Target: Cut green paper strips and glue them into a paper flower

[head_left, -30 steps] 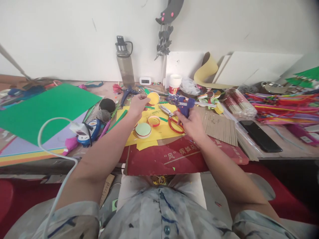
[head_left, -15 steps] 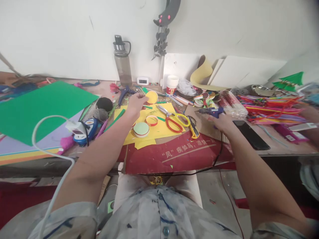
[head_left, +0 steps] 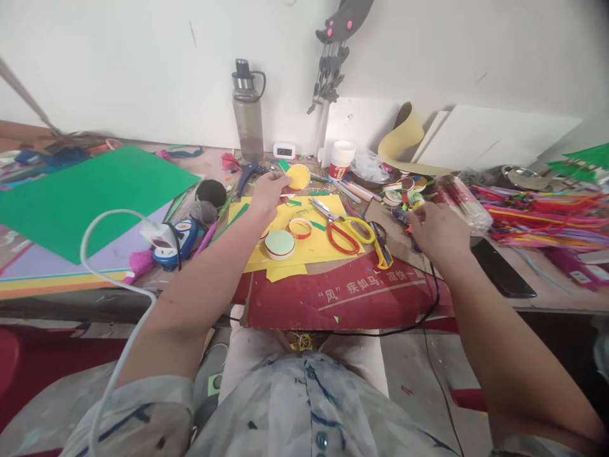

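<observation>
My left hand (head_left: 271, 193) pinches the edge of a round yellow paper disc (head_left: 299, 178) above the yellow paper sheet (head_left: 252, 257). On that sheet lie a pale green round paper piece with a red-and-white edge (head_left: 280, 244), an orange-yellow paper ring (head_left: 301, 228) and scissors (head_left: 343, 236) with one red and one yellow handle. At the right, my right hand (head_left: 440, 231) has its fingers bent together over a dark blue glue gun (head_left: 401, 216), close to several coloured paper rings (head_left: 404, 190). Its fingertips hide what they hold, if anything.
A yellow box cutter (head_left: 382, 247) lies beside the scissors, on a red cardboard piece (head_left: 304, 301). A water bottle (head_left: 248, 120) and paper cups (head_left: 341, 160) stand at the back. A black phone (head_left: 502, 266) lies at right. A white cable (head_left: 90, 235) loops at left.
My right hand has moved off the glue gun's handle, up toward the paper rings, and the gun is now mostly covered. My left hand still holds the yellow disc. The view has shifted slightly.
</observation>
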Available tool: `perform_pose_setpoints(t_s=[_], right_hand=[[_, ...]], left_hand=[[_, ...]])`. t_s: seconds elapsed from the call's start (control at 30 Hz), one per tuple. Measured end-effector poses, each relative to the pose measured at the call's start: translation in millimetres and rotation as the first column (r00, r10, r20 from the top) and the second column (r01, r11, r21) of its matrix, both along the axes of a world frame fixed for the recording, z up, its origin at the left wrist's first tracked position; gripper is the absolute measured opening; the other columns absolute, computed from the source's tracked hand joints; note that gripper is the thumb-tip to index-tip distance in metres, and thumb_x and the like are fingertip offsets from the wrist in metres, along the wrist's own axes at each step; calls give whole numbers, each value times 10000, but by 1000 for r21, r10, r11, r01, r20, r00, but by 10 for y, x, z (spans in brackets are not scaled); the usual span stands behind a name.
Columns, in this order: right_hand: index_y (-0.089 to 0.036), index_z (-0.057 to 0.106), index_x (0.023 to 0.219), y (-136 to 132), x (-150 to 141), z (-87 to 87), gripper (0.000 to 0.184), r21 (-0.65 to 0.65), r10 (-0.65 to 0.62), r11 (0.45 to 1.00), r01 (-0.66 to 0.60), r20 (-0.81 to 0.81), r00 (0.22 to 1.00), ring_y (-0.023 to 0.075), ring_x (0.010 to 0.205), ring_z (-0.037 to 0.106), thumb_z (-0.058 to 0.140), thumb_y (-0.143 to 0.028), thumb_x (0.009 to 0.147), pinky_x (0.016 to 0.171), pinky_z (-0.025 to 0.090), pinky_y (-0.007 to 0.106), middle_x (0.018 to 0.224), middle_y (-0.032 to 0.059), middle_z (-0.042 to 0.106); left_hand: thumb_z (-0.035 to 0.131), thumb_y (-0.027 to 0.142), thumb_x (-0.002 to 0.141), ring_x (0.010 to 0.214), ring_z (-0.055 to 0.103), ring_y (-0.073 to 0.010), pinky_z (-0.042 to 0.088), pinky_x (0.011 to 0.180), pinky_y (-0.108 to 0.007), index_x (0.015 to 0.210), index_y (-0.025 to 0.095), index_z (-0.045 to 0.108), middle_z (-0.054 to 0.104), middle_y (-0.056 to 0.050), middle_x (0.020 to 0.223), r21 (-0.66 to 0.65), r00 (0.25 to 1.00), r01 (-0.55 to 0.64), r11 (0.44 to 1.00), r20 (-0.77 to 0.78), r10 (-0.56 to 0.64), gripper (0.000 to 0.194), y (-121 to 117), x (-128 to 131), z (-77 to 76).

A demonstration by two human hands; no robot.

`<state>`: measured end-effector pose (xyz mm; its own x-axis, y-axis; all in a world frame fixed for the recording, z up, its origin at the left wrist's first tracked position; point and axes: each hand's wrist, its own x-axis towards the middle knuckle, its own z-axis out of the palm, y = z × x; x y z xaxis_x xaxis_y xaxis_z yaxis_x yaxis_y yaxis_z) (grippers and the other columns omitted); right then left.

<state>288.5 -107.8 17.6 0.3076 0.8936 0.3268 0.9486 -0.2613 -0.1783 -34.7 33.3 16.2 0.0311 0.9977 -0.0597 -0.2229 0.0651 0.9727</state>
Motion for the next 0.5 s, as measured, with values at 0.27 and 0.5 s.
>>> perform_pose_setpoints(t_s=[0.27,0.5], right_hand=[[-153,750,1073,502,-1360,-117,136,-163,485,850,-501,-130,865,252,1039,716,686,-166,954,932,529,346,1093,140,781],[-163,769,1103,857,-1514,-160,219,-411,404,808,-422,-134,905,291,1031,750,722,-179,889,848,548,338,1106,156,803]], left_hand=[[752,142,729,641,694,-108,392,528,-192,818,191,559,714,-8,746,-9,999,5,1000,32,-4,217,-5,10,-17],[768,149,734,633,683,-105,412,544,-188,810,192,575,663,18,686,1,1000,8,1000,23,-8,212,-47,8,14]])
